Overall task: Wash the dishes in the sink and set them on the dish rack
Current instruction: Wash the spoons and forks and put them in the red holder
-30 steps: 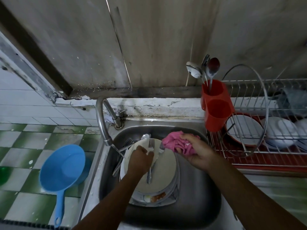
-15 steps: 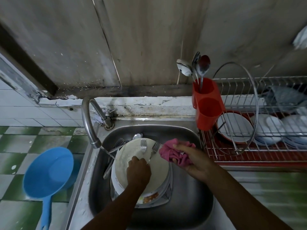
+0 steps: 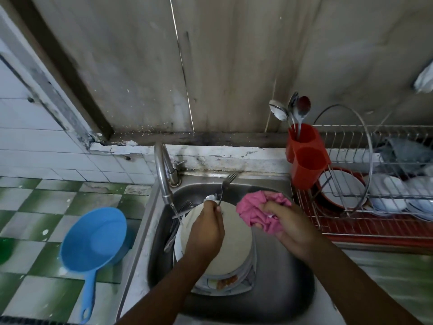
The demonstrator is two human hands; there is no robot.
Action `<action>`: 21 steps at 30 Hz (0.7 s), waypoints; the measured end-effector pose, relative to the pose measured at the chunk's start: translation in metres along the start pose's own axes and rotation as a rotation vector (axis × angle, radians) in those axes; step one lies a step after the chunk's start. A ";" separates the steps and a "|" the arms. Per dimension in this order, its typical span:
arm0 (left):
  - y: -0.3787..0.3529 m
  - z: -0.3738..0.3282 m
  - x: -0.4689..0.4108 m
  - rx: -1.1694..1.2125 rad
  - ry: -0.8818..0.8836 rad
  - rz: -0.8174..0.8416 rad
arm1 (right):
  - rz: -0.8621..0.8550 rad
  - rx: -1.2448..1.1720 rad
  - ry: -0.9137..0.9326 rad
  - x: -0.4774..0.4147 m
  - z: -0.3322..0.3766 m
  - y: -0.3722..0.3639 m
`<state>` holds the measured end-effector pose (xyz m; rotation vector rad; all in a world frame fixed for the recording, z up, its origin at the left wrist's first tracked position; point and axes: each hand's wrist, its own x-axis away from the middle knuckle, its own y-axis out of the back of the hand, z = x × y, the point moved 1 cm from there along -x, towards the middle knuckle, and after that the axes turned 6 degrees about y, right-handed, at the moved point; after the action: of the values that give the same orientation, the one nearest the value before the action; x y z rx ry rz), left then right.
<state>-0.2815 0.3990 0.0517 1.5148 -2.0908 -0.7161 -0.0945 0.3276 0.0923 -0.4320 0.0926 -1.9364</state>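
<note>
Your left hand [image 3: 206,231] sits over the stack of plates [image 3: 236,249] in the sink [image 3: 281,289], fingers curled tight around the handle of a fork [image 3: 226,186]. The fork stands nearly upright, tines up, reaching toward the back rim of the sink. A spoon bowl [image 3: 210,197] shows just beside your left thumb; whether you grip that too, you cannot tell from this angle.

Your right hand [image 3: 288,227] hovers over the right side of the sink, fingers bunched into a pink cloth [image 3: 257,212]. The cloth hangs just beside the fork hand, not touching the fork.

The top plate in the sink is pale and clean-looking. A lower plate at the front of the sink carries orange food residue [image 3: 226,281]. More cutlery [image 3: 178,221] lies along the left edge of the stack, under the faucet [image 3: 164,174], which curves over the back left of the sink.

Right of the sink stands the dish rack [image 3: 375,207], with white plates [image 3: 342,188] on edge inside it. A red utensil holder [image 3: 304,156] hangs on its near-left corner, spoons [image 3: 297,111] sticking up. Left of the sink, a blue dipper [image 3: 93,240] rests on the green-and-white tiled counter [image 3: 35,207].
</note>
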 end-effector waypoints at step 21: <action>0.038 -0.045 0.017 0.342 0.140 0.218 | 0.095 1.231 0.878 0.021 0.021 -0.064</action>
<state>-0.2853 0.3864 0.1114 1.4246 -2.3062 -0.1728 -0.1509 0.3374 0.1336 1.1977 -0.4852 -1.5936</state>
